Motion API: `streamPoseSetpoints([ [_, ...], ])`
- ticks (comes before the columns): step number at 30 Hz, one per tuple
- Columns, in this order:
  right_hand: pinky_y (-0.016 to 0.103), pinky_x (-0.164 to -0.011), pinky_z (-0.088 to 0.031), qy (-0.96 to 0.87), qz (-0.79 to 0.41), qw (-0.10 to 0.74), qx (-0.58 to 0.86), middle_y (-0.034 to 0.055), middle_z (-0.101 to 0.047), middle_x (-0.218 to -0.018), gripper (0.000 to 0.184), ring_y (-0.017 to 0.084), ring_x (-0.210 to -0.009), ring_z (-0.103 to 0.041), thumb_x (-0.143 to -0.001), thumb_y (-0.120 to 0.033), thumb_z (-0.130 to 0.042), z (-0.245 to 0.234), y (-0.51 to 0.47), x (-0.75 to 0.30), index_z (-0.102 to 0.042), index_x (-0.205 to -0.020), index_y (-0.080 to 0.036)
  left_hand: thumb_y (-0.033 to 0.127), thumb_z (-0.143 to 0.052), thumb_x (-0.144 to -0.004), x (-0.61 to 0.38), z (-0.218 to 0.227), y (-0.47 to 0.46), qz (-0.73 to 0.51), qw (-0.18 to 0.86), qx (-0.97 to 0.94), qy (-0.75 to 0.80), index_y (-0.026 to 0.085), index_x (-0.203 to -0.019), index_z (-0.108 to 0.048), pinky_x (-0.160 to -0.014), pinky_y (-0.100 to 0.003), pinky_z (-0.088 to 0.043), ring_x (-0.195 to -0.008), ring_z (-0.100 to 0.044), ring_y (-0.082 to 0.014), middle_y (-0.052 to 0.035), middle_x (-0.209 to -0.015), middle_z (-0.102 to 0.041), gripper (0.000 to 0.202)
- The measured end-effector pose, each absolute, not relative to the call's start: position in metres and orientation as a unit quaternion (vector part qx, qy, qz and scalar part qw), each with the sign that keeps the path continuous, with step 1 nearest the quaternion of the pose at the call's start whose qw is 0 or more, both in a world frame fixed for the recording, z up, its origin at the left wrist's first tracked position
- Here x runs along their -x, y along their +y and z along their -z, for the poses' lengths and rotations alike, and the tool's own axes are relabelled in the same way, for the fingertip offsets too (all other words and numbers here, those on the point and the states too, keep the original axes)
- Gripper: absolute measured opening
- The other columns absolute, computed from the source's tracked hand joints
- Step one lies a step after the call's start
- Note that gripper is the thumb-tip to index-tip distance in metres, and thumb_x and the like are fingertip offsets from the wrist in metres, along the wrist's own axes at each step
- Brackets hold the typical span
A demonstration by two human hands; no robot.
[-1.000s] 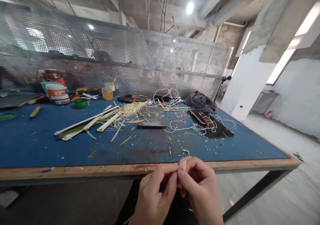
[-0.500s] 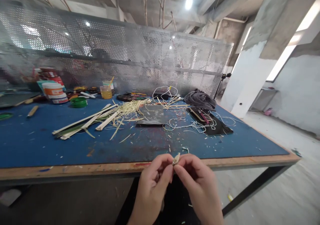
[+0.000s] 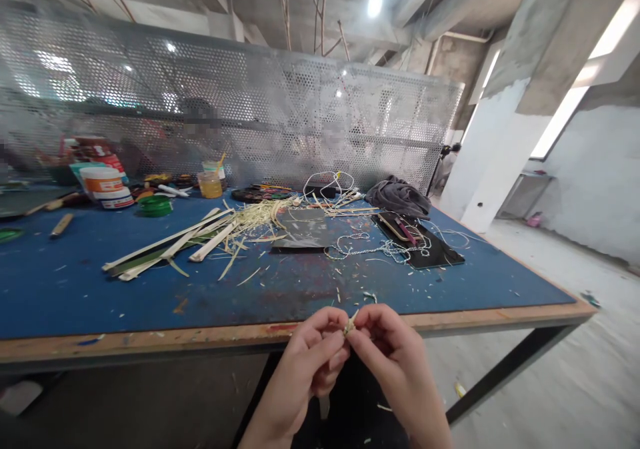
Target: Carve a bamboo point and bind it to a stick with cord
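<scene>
Between my fingertips, just in front of the table's near edge, is a small pale piece (image 3: pixel 351 322) that looks like bamboo or plant strip, with a pointed tip upward. My left hand (image 3: pixel 313 359) pinches it from the left, thumb against the curled fingers. From the other side my right hand (image 3: pixel 395 356) pinches it too, thumb and forefinger meeting at it. The fingers cover most of the piece. A short bit of twisted cord (image 3: pixel 370 297) lies on the tabletop just beyond my hands.
On the blue table (image 3: pixel 165 306) lie split bamboo strips (image 3: pixel 170 242), a heap of shavings (image 3: pixel 260 217), a dark plate (image 3: pixel 300 229), white cord (image 3: pixel 350 246) and a black board (image 3: pixel 440 252). Behind stand paint tubs (image 3: pixel 103 184), a jar (image 3: pixel 210 184) and a grey cloth (image 3: pixel 399 196).
The pale piece has turned in my fingers and less of it shows. My left fingers have shifted, with more of them visible below the thumb. The view has moved slightly.
</scene>
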State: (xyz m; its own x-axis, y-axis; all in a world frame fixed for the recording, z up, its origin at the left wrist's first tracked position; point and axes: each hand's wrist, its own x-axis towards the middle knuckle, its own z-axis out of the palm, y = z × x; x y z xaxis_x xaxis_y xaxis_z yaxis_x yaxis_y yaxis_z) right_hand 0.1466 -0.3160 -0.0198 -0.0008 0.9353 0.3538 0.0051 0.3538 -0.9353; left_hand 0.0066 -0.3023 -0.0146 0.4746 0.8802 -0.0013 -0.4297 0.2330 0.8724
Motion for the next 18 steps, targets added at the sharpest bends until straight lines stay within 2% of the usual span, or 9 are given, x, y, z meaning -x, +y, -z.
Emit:
streamPoseSetpoints([
  [3, 0.018, -0.057, -0.044, -0.577, -0.421, 0.587, 0.382, -0.004, -0.06, -0.072, 0.024, 0.01, -0.063, -0.055, -0.084, -0.022, -0.068, 0.022, -0.311, -0.148, -0.068, -0.107, -0.027, 0.048, -0.076, -0.077, -0.005, 0.015, -0.301, -0.43, 0.758, -0.419, 0.255, 0.021, -0.086, -0.055, -0.035, -0.009, -0.009, -0.041, -0.013, -0.0019, 0.0117, -0.051, -0.036, 0.036],
  [8, 0.021, -0.059, -0.042, -0.602, -0.375, 0.595, 0.378, -0.001, -0.065, -0.078, 0.008, 0.012, -0.067, -0.057, -0.084, -0.021, -0.068, 0.022, -0.306, -0.152, -0.075, -0.085, -0.025, 0.048, -0.073, -0.079, -0.006, 0.017, -0.295, -0.426, 0.741, -0.447, 0.264, 0.018, -0.088, -0.059, -0.034, -0.011, -0.011, -0.038, -0.015, -0.0009, 0.0103, -0.053, -0.041, 0.034],
  [11, 0.021, -0.058, -0.041, -0.588, -0.36, 0.612, 0.387, -0.0017, -0.063, -0.075, 0.008, 0.011, -0.065, -0.056, -0.083, -0.02, -0.068, 0.024, -0.306, -0.15, -0.074, -0.081, -0.025, 0.05, -0.068, -0.083, -0.008, 0.017, -0.295, -0.434, 0.694, -0.494, 0.293, 0.017, -0.088, -0.061, -0.037, -0.012, -0.021, -0.039, -0.032, -0.0025, 0.0071, -0.056, -0.048, 0.034],
  [14, 0.021, -0.055, -0.043, -0.573, -0.372, 0.622, 0.382, -0.0021, -0.061, -0.075, 0.008, 0.011, -0.062, -0.057, -0.085, -0.021, -0.066, 0.026, -0.306, -0.146, -0.072, -0.081, -0.024, 0.047, -0.062, -0.088, -0.012, 0.018, -0.298, -0.467, 0.602, -0.556, 0.333, 0.017, -0.09, -0.064, -0.049, -0.016, -0.037, -0.058, -0.051, -0.0091, 0.0026, -0.065, -0.054, 0.031],
  [18, 0.021, -0.058, -0.045, -0.561, -0.347, 0.643, 0.389, -0.0016, -0.061, -0.076, 0.007, 0.012, -0.065, -0.058, -0.085, -0.021, -0.067, 0.026, -0.309, -0.144, -0.072, -0.081, -0.024, 0.041, -0.055, -0.094, -0.014, 0.023, -0.305, -0.514, 0.49, -0.605, 0.36, 0.021, -0.097, -0.065, -0.068, -0.02, -0.044, -0.075, -0.056, -0.0132, 0.0001, -0.082, -0.061, 0.023],
])
